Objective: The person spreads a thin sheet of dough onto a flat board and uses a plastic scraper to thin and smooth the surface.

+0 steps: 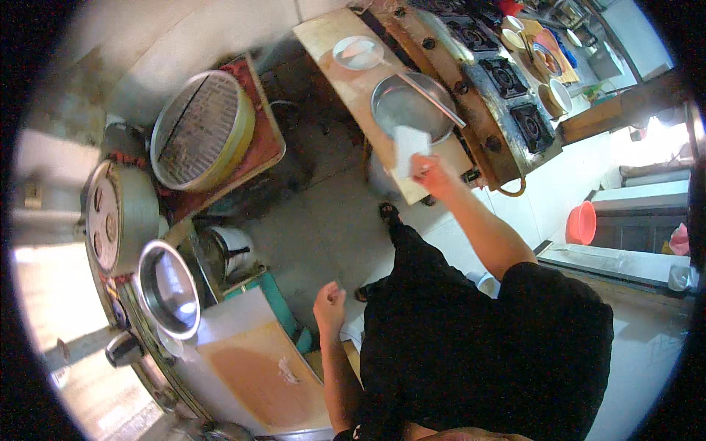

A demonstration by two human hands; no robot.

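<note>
At the end of an outstretched arm, my right hand [428,172] grips a flat white rectangular piece [411,148]. Motion blur hides what it is made of. It overlaps the near rim of a round metal basin [405,105] in this view; whether they touch cannot be told. A long thin stick [433,99] lies across the basin. Behind the basin, a white plate [357,53] holds a pale item too blurred to name. My left hand [330,308] hangs over the floor, fingers curled, with nothing visible in it. It is nearest the board-topped table [248,364].
A gas stove with several burners [502,77] borders the wooden bench [331,27]. At left are a large round steamer tray [201,132], a lidded pot [121,220] and a steel bowl [185,286]. A red basin [582,222] sits at right.
</note>
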